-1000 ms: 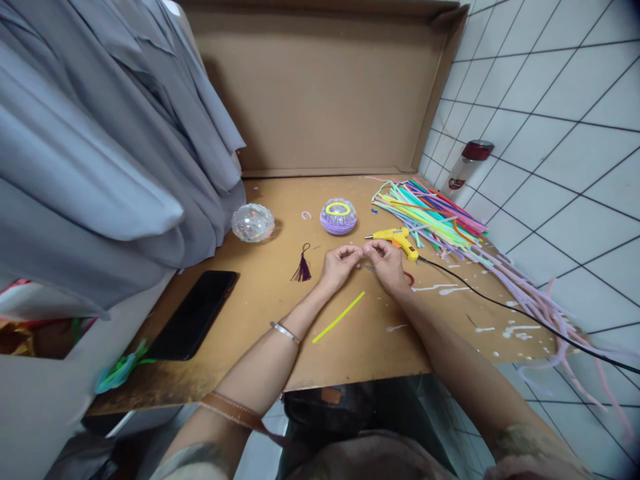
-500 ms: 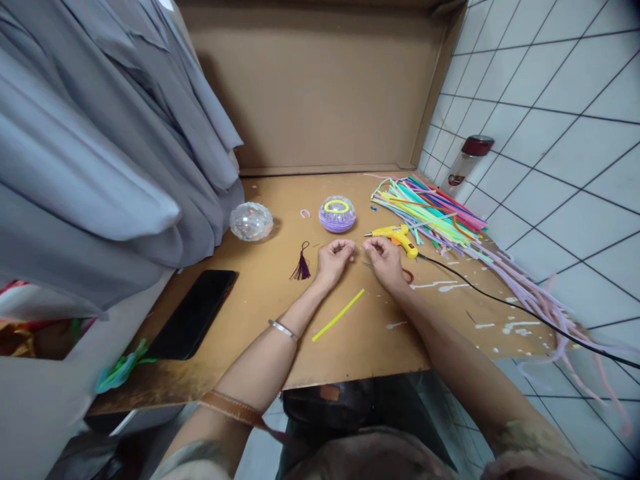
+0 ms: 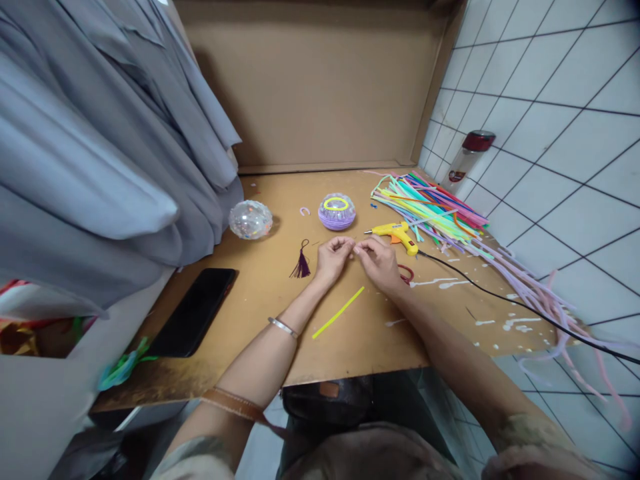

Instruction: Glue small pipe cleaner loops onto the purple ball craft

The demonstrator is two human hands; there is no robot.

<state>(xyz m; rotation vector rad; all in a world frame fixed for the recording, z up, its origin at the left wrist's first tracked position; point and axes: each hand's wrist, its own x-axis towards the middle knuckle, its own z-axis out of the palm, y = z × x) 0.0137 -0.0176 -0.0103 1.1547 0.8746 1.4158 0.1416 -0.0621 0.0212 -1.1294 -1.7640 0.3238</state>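
My left hand [image 3: 334,260] and my right hand [image 3: 376,261] meet at the fingertips over the middle of the table. Both are pinched closed; whatever lies between the fingertips is too small to make out. Just beyond them stands a clear ball with a purple lower half and a yellow ring on top [image 3: 337,211]. A dark purple tassel [image 3: 301,262] lies left of my left hand. Below my hands is a yellow strip [image 3: 339,313]. Red-handled scissors [image 3: 406,273] lie partly hidden beside my right hand, and a yellow glue gun [image 3: 397,235] lies beyond it.
A clear faceted ball [image 3: 251,220] and a black phone [image 3: 194,313] are on the left. Many coloured pipe cleaners [image 3: 435,207] spread over the right side, near a red-lidded bottle [image 3: 469,159]. A black cord [image 3: 475,287] crosses the right edge. Grey curtain [image 3: 115,147] hangs at left.
My right hand has moved left, closing the gap, so its fingertips now meet those of my left hand. My left hand stays nearly in place.
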